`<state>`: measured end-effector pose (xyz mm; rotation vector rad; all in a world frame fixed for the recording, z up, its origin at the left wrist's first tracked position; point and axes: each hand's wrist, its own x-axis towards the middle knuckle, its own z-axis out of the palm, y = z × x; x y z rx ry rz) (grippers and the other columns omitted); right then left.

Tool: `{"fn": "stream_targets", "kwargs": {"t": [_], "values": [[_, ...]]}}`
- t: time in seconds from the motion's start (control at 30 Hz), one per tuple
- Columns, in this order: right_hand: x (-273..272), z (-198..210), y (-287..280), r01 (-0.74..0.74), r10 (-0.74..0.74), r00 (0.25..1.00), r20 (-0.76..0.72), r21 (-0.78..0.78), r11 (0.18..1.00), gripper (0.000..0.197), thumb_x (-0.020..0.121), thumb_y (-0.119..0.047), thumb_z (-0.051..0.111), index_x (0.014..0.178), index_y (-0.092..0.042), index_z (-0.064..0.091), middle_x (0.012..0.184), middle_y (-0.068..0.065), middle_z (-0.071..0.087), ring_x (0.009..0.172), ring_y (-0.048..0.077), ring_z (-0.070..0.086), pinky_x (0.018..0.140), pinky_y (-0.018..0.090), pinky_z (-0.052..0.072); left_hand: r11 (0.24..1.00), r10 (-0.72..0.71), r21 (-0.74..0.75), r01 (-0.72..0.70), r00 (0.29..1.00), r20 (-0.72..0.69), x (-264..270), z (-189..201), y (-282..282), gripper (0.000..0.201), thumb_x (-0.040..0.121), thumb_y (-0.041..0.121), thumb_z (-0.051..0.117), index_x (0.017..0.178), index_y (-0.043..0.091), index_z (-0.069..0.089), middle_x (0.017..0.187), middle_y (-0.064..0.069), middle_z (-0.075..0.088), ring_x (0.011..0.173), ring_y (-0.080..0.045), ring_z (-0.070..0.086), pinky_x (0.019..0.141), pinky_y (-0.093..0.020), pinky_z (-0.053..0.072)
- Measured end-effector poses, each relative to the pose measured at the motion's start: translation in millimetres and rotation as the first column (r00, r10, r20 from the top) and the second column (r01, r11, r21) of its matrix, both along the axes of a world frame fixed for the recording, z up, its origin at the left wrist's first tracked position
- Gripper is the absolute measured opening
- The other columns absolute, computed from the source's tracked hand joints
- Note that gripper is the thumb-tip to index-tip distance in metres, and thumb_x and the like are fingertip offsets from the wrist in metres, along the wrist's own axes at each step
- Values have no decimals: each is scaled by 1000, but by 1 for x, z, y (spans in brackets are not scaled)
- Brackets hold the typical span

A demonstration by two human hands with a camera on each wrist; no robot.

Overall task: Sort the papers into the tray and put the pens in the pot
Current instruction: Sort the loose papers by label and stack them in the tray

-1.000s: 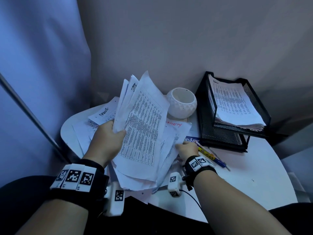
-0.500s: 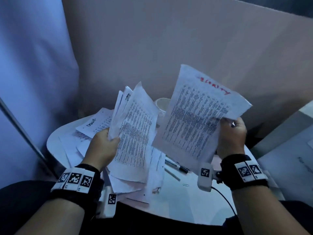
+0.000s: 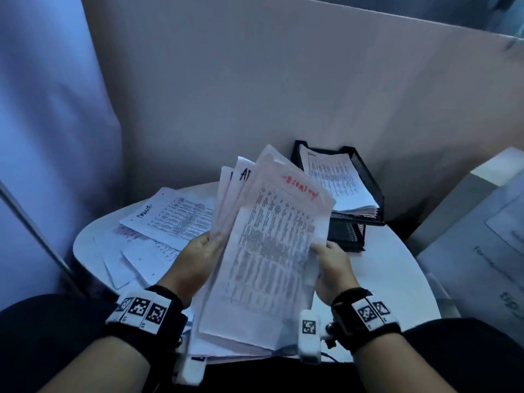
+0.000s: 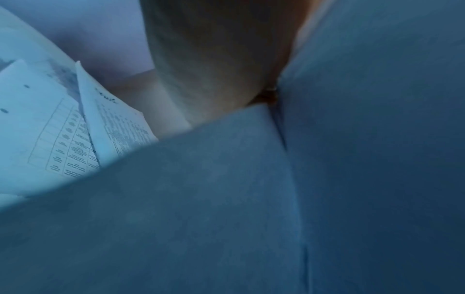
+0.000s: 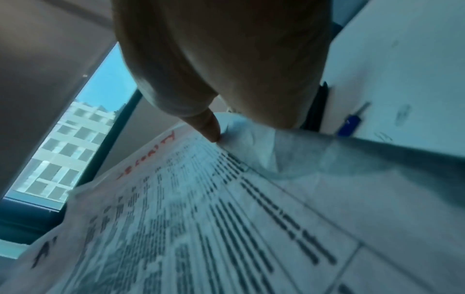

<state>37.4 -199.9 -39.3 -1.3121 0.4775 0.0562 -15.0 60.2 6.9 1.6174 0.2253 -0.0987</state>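
Both hands hold one fanned stack of printed papers (image 3: 263,251) upright over the near side of the round white table (image 3: 397,279). My left hand (image 3: 198,256) grips the stack's left edge. On the right edge, my right hand (image 3: 329,262) pinches the top sheet with red handwriting (image 5: 176,199), thumb on its face. More loose papers (image 3: 167,219) lie spread on the table's left part. The black mesh tray (image 3: 365,177) stands at the back right with a pile of sheets in it. The pot and pens are hidden behind the held stack.
A beige partition (image 3: 283,95) rises right behind the table. A blue curtain (image 3: 42,137) hangs at the left. White boxes with print (image 3: 482,236) stand to the right of the table. The right wrist view shows a window with buildings (image 5: 75,143) outside.
My right hand picked the red-marked sheet off the table, lifted it, then brought it left onto the stack in my left hand. Both hands now hold one stack.
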Motion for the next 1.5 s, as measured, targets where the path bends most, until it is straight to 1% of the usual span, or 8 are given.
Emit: {"fn": "stream_targets", "kwargs": {"t": [0.13,0.23,0.33,0.7,0.97,1.17,1.4,1.5], "values": [[-5,2,13,28,-27,997,71,-15,999,26,91,-5,61,117,-3,66,102,15,74,86,28,69,70,35,55,994,-108,19,107,994,24,-3,-3,-7,69,88,76,54,112,12,70,99,-21,76,96,-38,74,83,-46,62],[-11,18,19,29,-7,974,228,-92,995,21,89,-8,62,108,-10,71,104,11,77,96,31,71,82,41,58,976,-106,198,87,990,88,0,-7,-5,43,85,47,81,103,11,69,95,-17,75,90,-29,72,81,-40,60],[-20,38,26,63,1,907,421,-140,988,15,96,2,57,99,-7,68,95,8,76,89,24,72,80,39,61,975,-30,220,8,995,94,5,-9,1,20,85,20,71,97,4,73,86,-22,74,76,-31,69,72,-40,55],[-38,22,35,129,-6,810,586,-168,977,12,80,1,58,86,-5,48,75,4,50,68,13,45,59,27,42,997,-6,72,-3,993,114,4,-4,11,30,68,12,69,97,6,74,95,-17,79,95,-36,75,87,-52,62],[-39,12,37,35,22,888,460,-115,993,48,89,24,47,126,-6,55,97,7,71,88,11,71,76,29,59,995,-75,68,67,991,115,5,-10,7,36,67,10,66,100,-3,64,98,-36,66,93,-50,67,87,-69,53],[-35,-7,35,-5,32,946,322,-85,996,37,76,-8,50,112,-5,61,95,10,68,90,24,63,79,41,55,989,-44,140,40,999,30,7,-27,5,29,67,15,63,91,1,71,95,-24,74,90,-37,70,81,-48,59],[-42,-49,32,-110,114,993,17,-176,978,32,71,-8,46,95,-6,67,95,14,74,93,35,66,90,51,55,960,-64,274,65,998,-11,6,-49,-8,10,96,16,65,100,15,74,99,-7,77,97,-28,71,86,-44,57],[-40,-55,28,-181,179,983,-31,-161,970,25,66,-14,52,89,-9,61,88,15,70,81,31,63,68,36,56,985,48,161,-53,998,34,11,-42,-6,9,98,22,66,101,18,74,100,-2,78,96,-22,72,82,-41,57]]}}
